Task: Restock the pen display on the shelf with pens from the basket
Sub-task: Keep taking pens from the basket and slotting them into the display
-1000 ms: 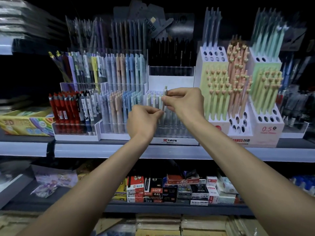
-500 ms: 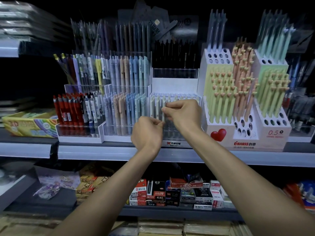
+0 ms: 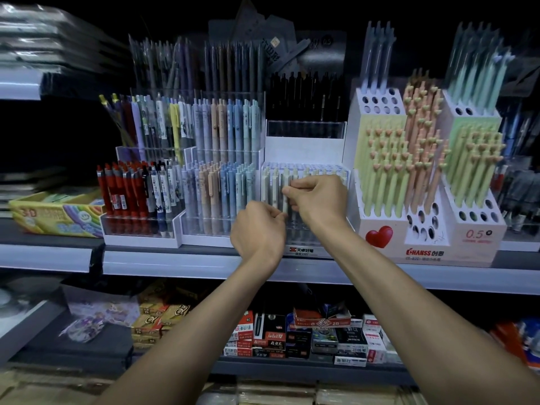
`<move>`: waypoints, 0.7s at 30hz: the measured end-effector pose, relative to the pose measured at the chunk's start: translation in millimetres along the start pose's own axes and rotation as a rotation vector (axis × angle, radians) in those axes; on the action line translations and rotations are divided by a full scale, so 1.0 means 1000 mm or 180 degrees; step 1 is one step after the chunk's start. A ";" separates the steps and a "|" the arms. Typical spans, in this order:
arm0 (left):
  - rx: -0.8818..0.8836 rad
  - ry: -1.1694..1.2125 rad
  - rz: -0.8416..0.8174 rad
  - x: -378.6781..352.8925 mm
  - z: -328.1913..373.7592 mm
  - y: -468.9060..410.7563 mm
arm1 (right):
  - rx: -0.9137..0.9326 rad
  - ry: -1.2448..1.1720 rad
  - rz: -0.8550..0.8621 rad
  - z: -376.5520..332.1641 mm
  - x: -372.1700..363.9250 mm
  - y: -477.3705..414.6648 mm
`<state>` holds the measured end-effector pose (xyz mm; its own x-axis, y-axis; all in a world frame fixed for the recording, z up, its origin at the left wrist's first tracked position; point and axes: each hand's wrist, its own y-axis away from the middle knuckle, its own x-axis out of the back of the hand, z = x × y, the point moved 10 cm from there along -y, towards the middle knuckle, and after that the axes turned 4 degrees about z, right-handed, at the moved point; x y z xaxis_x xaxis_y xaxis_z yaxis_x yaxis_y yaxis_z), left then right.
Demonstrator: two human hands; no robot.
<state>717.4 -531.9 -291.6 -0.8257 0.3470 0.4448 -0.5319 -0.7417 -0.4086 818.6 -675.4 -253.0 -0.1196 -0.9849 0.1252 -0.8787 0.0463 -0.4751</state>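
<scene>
- Both hands raised to the grey metal shelf [image 3: 336, 271], working at the clear acrylic pen display with a white base [image 3: 305, 171] in the middle of the row.
- Right hand [image 3: 320, 200]: grip pinched closed, thumb and forefinger on a pale cream-coloured pen [image 3: 285, 185], which stands upright in the front row of that display.
- Left hand [image 3: 258, 229]: just below and left of the right, fingers curled into a closed grip whose fingertips meet the lower barrel of the same pen (contact seems likely, though blur leaves it uncertain).
- A few more pale pens [image 3: 270, 185] stand at the display's left end; the slots to the right are hidden behind the right hand.
- Left of it: a clear tiered holder of pastel blue and beige pens [image 3: 222, 182], then a holder of red and black pens [image 3: 131, 188].
- Right of it: a white cardboard stand printed with a red heart [image 3: 380, 236], full of green and peach heart-topped pens.
- Far left on the shelf: a yellow printed box [image 3: 55, 217].
- Lower shelf holds small red, black and white boxes [image 3: 292, 337].
- Basket not in view.
</scene>
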 end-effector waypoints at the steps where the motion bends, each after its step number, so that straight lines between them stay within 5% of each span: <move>1: -0.0020 -0.0023 0.0020 0.001 0.000 0.001 | -0.0002 -0.0004 -0.0003 0.000 0.000 0.001; 21: -0.0391 -0.0301 -0.0131 0.022 0.000 0.008 | -0.0177 0.0092 0.0243 -0.005 0.025 0.035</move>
<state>695.4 -529.9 -285.5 -0.7844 0.3158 0.5339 -0.5887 -0.6501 -0.4804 782.5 -697.5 -261.7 -0.1998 -0.9729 0.1160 -0.8908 0.1310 -0.4351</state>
